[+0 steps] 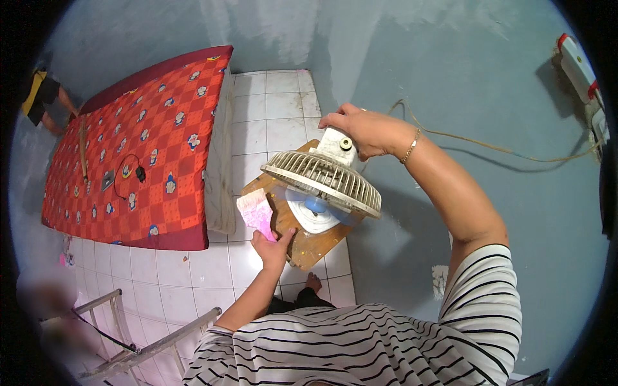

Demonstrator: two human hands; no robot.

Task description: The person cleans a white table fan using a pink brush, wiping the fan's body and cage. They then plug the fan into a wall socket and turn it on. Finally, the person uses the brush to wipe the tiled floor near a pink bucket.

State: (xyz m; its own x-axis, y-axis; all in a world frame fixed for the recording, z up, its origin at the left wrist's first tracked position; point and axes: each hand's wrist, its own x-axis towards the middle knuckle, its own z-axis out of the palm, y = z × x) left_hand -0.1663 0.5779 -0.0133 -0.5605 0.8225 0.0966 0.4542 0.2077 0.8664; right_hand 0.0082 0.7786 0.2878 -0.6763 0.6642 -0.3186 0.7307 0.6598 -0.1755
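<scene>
A pink brush (pixel 256 213) with pale bristles is held in my left hand (pixel 273 249), its head pointing up and away from me. My right hand (pixel 372 132) grips the white motor housing of an electric fan (pixel 323 179), just behind its round knob. Dust darkens the bars of the fan's rear guard. Below the guard show a blue hub and clear bluish blades, with a white rounded-square part near the wooden board (pixel 311 252). The brush is beside the guard, apart from it. What carries the board is hidden.
A cable (pixel 463 136) runs from behind the fan to the right wall. To the left stands a bed with a red patterned mattress (pixel 138 151); a black plug (pixel 140 174) lies on it. Metal rails (pixel 154 344) are at lower left. Another person (pixel 48 100) stands far left.
</scene>
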